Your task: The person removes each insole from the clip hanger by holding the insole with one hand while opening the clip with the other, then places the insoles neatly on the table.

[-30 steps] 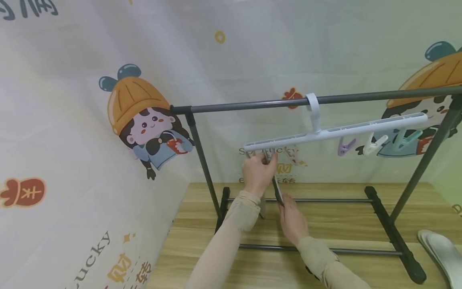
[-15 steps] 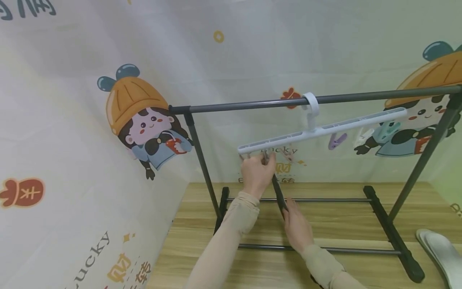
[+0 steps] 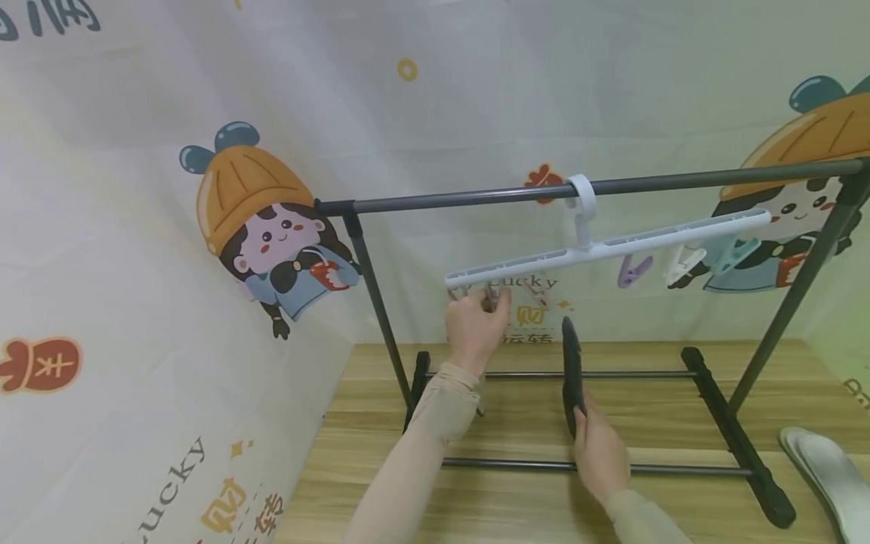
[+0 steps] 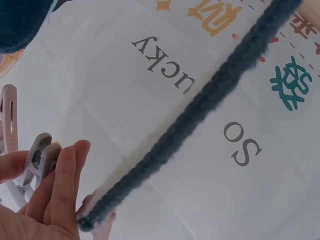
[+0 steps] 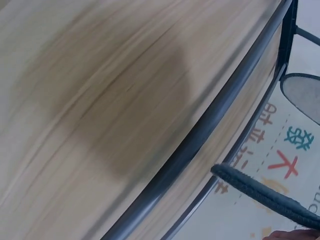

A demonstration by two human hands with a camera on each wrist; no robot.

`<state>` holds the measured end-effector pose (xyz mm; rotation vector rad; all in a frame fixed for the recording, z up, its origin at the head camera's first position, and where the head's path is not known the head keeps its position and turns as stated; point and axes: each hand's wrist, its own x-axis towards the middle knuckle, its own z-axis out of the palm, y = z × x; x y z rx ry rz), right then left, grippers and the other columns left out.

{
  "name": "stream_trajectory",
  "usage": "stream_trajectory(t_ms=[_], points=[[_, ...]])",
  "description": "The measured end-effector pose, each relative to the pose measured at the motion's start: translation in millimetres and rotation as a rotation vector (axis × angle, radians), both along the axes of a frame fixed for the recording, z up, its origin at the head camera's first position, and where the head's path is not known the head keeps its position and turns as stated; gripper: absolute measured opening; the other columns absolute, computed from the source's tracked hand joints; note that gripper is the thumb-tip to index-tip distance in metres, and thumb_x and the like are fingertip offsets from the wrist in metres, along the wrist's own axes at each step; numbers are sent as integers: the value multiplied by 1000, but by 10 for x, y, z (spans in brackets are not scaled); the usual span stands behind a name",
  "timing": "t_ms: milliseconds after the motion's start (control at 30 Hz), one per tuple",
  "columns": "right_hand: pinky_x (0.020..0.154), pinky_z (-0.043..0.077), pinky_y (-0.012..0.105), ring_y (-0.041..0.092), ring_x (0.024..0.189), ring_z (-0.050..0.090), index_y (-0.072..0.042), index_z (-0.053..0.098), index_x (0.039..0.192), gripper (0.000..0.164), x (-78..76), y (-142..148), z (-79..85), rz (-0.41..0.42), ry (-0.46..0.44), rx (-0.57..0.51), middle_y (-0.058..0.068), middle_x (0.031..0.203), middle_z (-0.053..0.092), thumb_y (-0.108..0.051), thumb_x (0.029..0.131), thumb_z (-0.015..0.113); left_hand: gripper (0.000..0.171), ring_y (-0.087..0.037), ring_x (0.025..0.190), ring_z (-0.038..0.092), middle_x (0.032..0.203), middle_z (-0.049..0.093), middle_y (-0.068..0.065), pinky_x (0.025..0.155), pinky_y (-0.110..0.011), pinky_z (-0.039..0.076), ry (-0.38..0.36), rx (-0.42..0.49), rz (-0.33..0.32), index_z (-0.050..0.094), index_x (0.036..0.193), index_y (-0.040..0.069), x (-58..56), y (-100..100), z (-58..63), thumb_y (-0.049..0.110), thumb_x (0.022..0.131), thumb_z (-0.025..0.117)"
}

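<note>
In the head view, the left grip (image 3: 472, 325) is raised just under the lower end of a white hanger (image 3: 533, 264), which hooks over the rack's top rail (image 3: 442, 201). The right grip (image 3: 601, 453), lower and to its right, pinches the bottom of a dark insole (image 3: 572, 370) that stands nearly upright, apart from the hanger. Pale insoles (image 3: 819, 465) lie on the bench (image 3: 646, 423), well to the right of both grips.

In the left wrist view, thumb and fingers are drawn together on a grey clip (image 4: 40, 155), pressing from either side. A second insole (image 4: 195, 105) slants edge-on just past those fingers, its near end beside a pinkish clip (image 4: 106, 222).

In the right wrist view, the dark insole's edge reaches out above a sliver of fingertip; the clamping itself is out of sight.

The step in hand looks like working the clip with the insole free of it. The next move seems to call for lining the insole up or releasing the clip; which, I cannot tell.
</note>
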<state>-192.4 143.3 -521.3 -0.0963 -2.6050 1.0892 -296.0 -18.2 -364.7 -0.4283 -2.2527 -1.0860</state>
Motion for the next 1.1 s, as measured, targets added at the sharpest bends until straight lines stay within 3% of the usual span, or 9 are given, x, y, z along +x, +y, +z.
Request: stream_trajectory(t_ms=[167, 267, 433, 567, 633, 700, 833, 967, 1100], points=[[89, 51, 60, 52, 116, 56, 13, 39, 142, 43, 81, 146, 27, -22, 8, 15, 33, 144, 44, -12, 107, 35, 38, 0, 35, 40, 53, 66, -7, 35, -12, 29, 24, -29, 27, 65, 60, 4, -6, -4, -24, 25, 92, 67], [68, 58, 51, 48, 97, 66, 11, 43, 140, 40, 133, 217, 49, -60, 33, 20, 35, 139, 48, -10, 106, 37, 37, 0, 36, 41, 54, 67, -7, 35, -12, 28, 37, -36, 43, 67, 65, 4, -11, -8, -37, 28, 93, 67], [46, 46, 36, 38, 68, 65, 10, 46, 137, 37, 206, 318, 69, -91, 83, -1, 39, 123, 58, -7, 105, 39, 39, -2, 38, 47, 57, 69, -6, 38, -12, 32, 46, -22, 57, 69, 70, 3, -8, -22, -66, 34, 94, 66], [43, 42, 33, 35, 62, 64, 11, 46, 137, 37, 253, 393, 54, -118, 83, 12, 39, 114, 61, -7, 105, 39, 42, -6, 41, 55, 60, 71, -6, 45, -15, 42, 29, -11, 66, 70, 71, 4, 3, -34, -92, 38, 94, 66], [45, 46, 38, 40, 64, 65, 12, 47, 136, 37, 276, 421, 43, -134, 89, 14, 40, 112, 62, -7, 105, 39, 42, -9, 44, 59, 62, 72, -6, 47, -16, 45, 25, -15, 73, 70, 71, 4, 9, -44, -103, 39, 94, 66], [55, 52, 49, 50, 81, 67, 14, 47, 135, 36, 303, 446, 31, -148, 85, 5, 41, 115, 60, -6, 105, 39, 44, -9, 42, 56, 60, 71, -7, 44, -15, 40, 20, -21, 71, 68, 69, 4, 20, -58, -116, 40, 94, 66], [72, 51, 62, 57, 93, 63, 18, 45, 133, 37, 357, 491, 8, -172, 51, -10, 43, 113, 59, -6, 105, 37, 43, -12, 45, 60, 63, 72, -8, 44, -16, 43, 40, -27, 60, 69, 69, 3, 37, -83, -160, 37, 95, 65], [69, 50, 63, 57, 86, 63, 18, 45, 131, 38, 393, 550, -22, -203, 44, -8, 44, 105, 61, -8, 106, 35, 42, -18, 64, 74, 78, 76, -12, 57, -22, 57, 26, 3, 29, 74, 87, -2, 78, -102, -208, 37, 98, 61], [66, 50, 63, 58, 82, 63, 20, 47, 126, 35, 432, 630, -30, -250, 79, -14, 45, 101, 60, -6, 105, 36, 46, -22, 77, 76, 88, 76, -15, 65, -25, 59, -19, 36, -8, 73, 100, -4, 148, -127, -250, 40, 99, 59]])
